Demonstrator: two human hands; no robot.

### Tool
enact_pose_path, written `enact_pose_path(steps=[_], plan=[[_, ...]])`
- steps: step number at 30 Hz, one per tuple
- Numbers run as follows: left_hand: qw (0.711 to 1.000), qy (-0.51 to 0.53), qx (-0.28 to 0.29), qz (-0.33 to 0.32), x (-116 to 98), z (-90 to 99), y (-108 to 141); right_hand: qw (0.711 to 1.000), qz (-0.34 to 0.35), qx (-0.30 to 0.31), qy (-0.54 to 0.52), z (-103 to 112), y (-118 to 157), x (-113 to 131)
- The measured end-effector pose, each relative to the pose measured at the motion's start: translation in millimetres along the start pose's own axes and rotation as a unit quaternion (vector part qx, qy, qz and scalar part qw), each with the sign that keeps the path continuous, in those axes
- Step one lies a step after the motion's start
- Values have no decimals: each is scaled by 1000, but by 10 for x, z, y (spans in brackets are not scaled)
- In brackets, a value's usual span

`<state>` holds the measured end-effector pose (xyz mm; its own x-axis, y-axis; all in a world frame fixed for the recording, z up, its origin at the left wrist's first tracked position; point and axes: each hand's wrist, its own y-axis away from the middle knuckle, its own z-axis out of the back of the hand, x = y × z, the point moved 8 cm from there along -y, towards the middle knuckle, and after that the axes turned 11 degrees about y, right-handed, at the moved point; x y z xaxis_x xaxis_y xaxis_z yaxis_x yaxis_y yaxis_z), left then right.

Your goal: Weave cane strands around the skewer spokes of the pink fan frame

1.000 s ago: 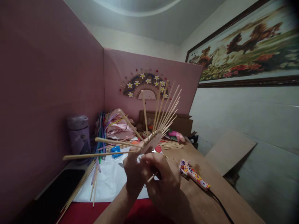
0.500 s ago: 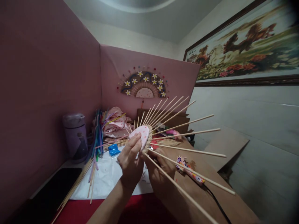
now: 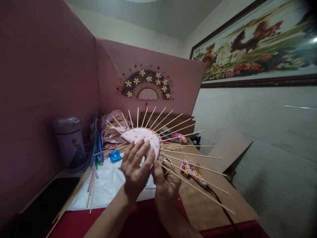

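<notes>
Held between my hands is a half-round fan [image 3: 141, 135] with white cloth dotted in pink, a braided cord rim and thin wooden sticks [image 3: 184, 153] spreading from its curved edge. My left hand [image 3: 136, 165] lies over the lower cloth face, fingers stretched across it, its thumb hidden. At the lower right end, my right hand [image 3: 167, 180] pinches the fan's edge, thumb in front and the other fingers mostly behind. A thin metallic loop [image 3: 169, 161] shows by the right fingers; I cannot make out what it belongs to.
A patterned glue gun [image 3: 194, 173] with a black cable lies on brown board at right. Left are a purple flask [image 3: 70, 143], fuzzy stems [image 3: 97, 142], a blue packet [image 3: 115, 156] and loose sticks [image 3: 71, 195]. A flower-covered fan [image 3: 148, 81] hangs on the pink panel behind.
The fan has turned so its cloth face shows more fully, with the sticks swung upward and left. My left hand's fingers have spread across the cloth; my right hand has come into fuller view.
</notes>
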<state>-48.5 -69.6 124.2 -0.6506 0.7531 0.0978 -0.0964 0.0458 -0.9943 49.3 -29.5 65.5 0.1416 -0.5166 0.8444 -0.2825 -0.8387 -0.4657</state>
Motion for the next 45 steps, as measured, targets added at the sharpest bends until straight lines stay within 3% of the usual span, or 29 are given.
enact_pose_path(steps=[7,9,10,12,14,16,17,19,21,25,30,36,45], plan=[[998,63,17,17,-17,-85,-5,980,-109,-73,-149,79,-121,-133],[991,95,-38,91,87,-28,21,978,-116,-97,-147,160,-178,-100],[977,119,-74,159,192,0,56,977,-115,-105,-144,199,-201,-80],[912,214,-124,329,444,-38,194,978,-106,-107,-146,260,-228,-53],[791,373,-108,474,589,-270,339,980,-96,-95,-147,291,-224,-55],[647,536,-57,540,539,-533,383,985,-87,-70,-134,291,-194,-79],[595,578,-51,557,509,-594,387,987,-83,-56,-123,287,-174,-93],[537,610,-63,580,492,-632,391,991,-77,-30,-102,275,-134,-119],[528,601,-99,592,533,-602,398,993,-84,-10,-88,271,-100,-145],[548,584,-152,580,614,-537,385,991,-103,-26,-76,366,-72,-166],[569,573,-161,568,631,-521,372,992,-74,-66,-75,509,-135,-108],[581,562,-158,567,610,-518,405,993,-72,-67,-60,519,-262,-98],[577,566,-161,566,608,-518,381,995,-71,-65,-39,552,-271,-141]])
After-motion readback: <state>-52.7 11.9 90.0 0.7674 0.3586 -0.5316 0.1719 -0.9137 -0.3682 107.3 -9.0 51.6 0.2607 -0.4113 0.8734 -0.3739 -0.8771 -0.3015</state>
